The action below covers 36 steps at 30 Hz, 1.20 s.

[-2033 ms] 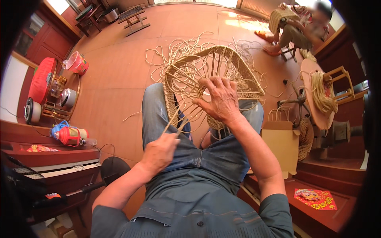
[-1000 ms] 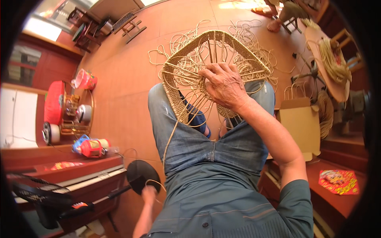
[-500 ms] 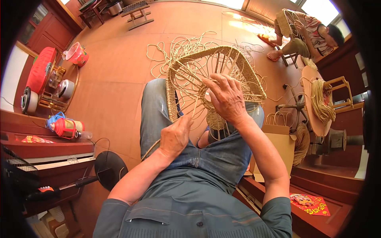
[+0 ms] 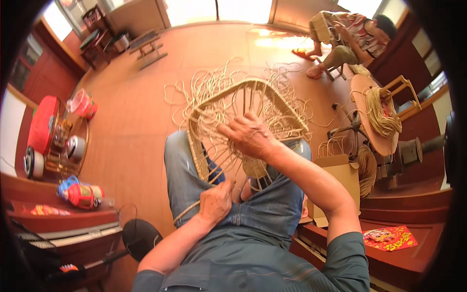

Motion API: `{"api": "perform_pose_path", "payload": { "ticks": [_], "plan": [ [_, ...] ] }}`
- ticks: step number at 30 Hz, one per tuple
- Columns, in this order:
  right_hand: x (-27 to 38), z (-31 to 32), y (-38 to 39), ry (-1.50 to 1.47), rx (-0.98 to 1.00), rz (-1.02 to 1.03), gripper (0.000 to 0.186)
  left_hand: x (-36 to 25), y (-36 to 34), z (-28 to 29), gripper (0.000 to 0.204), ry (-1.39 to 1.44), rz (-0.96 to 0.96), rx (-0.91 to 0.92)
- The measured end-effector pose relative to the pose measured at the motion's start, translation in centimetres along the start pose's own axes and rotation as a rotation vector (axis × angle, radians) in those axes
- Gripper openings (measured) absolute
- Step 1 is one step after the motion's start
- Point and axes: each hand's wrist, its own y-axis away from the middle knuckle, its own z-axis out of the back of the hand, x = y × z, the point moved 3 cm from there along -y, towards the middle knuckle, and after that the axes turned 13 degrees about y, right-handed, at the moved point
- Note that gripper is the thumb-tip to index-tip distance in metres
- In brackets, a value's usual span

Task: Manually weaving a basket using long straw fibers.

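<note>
A woven straw frame [image 4: 300, 121] with a rounded rim and strands radiating from its middle rests across my jeans-clad thighs [image 4: 180, 155]. My right hand [image 4: 247, 134] is closed over the strands around the middle, its fingertips partly hidden among them. At the frame's lower-left edge my left hand [image 4: 216, 203] is closed on a straw strand [image 4: 185, 210], which trails down over my left thigh. Loose straw cords [image 4: 216, 73] lie tangled on the floor beyond the frame.
A seated person [image 4: 362, 36] holds another woven piece at the back right. A board with coiled cord [image 4: 382, 117] and a cardboard box [image 4: 331, 182] stand at my right. A red cushion [image 4: 43, 124], pink bucket [image 4: 83, 103] and black round pad [image 4: 140, 238] are at my left.
My left hand, low and away from the frame a second ago, has returned to its edge with the strand. The view has shifted, and the frame appears lower. My right hand stays over the middle.
</note>
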Motion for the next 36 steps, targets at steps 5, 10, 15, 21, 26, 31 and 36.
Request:
{"api": "perform_pose_path", "payload": {
  "ticks": [5, 10, 15, 21, 26, 31, 36],
  "plan": [
    [-3.5, -0.2, -0.6, -0.035, -0.030, -0.112, 0.031, 0.1, -2.9, 2.2, 0.014, 0.064, -0.008, -0.112],
    [-10.4, 2.2, -2.4, -0.244, -0.056, -0.445, 0.031, -0.1, -9.7, 7.9, 0.019, -0.026, -0.094, -0.271],
    [-13.3, 4.9, -4.0, -0.307, -0.151, -0.732, 0.048, 0.1, -17.2, 11.2, 0.017, 0.216, -0.119, -0.395],
    [-9.2, 3.3, -0.8, -0.802, -0.078, -1.105, 0.064, 0.7, -22.0, 12.2, 0.026, 0.288, -0.010, -0.406],
    [-1.5, -2.9, 3.7, -1.219, -0.357, -1.242, 0.071, 6.6, -22.2, 10.1, 0.028, 0.431, 0.095, -0.255],
    [4.5, -2.1, 5.1, -1.449, -0.331, -1.448, 0.078, 6.9, -20.6, 9.7, 0.023, 0.088, -0.004, -0.190],
    [4.5, -2.0, 7.4, -1.467, -0.249, -1.329, 0.078, 6.8, -20.5, 8.6, 0.022, 0.088, 0.047, -0.184]
  ]
}}
